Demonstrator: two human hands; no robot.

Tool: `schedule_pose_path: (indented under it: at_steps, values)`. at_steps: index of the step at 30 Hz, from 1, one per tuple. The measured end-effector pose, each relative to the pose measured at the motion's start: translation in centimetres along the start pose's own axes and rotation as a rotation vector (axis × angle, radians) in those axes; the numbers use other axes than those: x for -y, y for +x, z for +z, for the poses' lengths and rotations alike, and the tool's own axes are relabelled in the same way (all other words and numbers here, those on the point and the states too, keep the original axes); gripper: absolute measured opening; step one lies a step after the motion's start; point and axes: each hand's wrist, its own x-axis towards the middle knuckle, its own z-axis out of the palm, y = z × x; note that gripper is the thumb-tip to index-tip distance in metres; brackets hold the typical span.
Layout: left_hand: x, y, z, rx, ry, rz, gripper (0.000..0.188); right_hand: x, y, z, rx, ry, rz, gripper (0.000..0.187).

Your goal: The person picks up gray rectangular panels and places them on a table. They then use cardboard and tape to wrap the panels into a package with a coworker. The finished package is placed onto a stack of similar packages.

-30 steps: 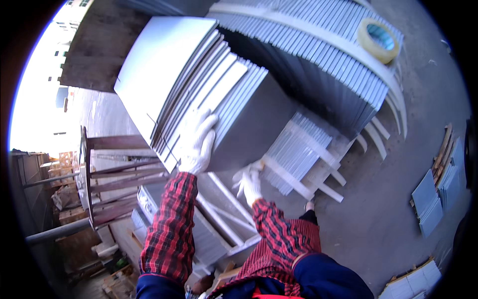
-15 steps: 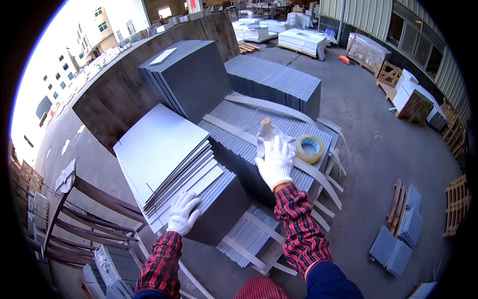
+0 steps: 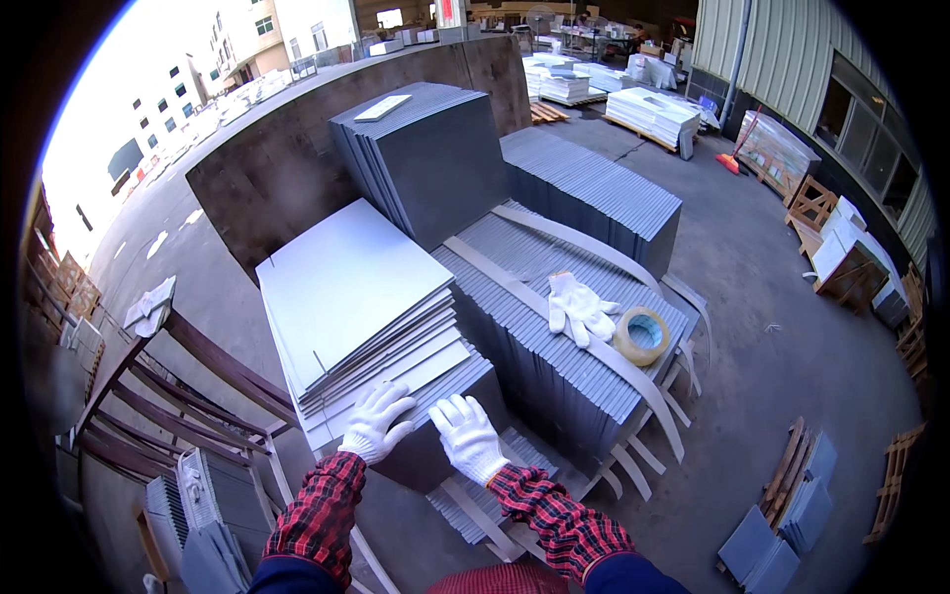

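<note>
Both my hands wear white gloves and rest on the near edge of a leaning stack of large grey tiles [image 3: 356,287]. My left hand [image 3: 376,421] lies flat with spread fingers on the lower tile edges. My right hand [image 3: 470,436] presses the dark front face of the same stack, fingers apart. Neither hand holds anything. On the row of upright grey tiles [image 3: 554,337] to the right lie a pair of spare white gloves [image 3: 579,309] and a roll of tape [image 3: 641,337].
More upright tile stacks [image 3: 435,158] stand behind. A dark metal rack [image 3: 188,396] is at my left, with a white rag [image 3: 148,307] on it. Loose tiles [image 3: 782,505] lie on the concrete floor at right; white pallets [image 3: 653,114] and wooden crates [image 3: 811,203] farther back.
My right hand came back from the tape roll and upright tiles to the leaning stack's near edge, leaving gloves there. The view tilted up and steadied.
</note>
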Motion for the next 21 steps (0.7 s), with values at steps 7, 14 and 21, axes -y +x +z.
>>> schedule_pose_path:
  at_steps: [7,14,21]
  values:
    - [0.0,0.2,-0.2,-0.001,-0.045,0.019,0.038,-0.4,1.2,-0.2,0.000,-0.016,-0.053,0.048]
    - [1.3,-0.6,-0.2,-0.025,-0.067,-0.002,0.036,-0.5,1.9,0.0,-0.084,0.023,-0.147,0.047]
    - [1.7,-0.4,1.6,-0.024,-0.095,-0.008,0.033,-0.3,-2.4,-1.9,-0.082,-0.077,-0.112,0.046]
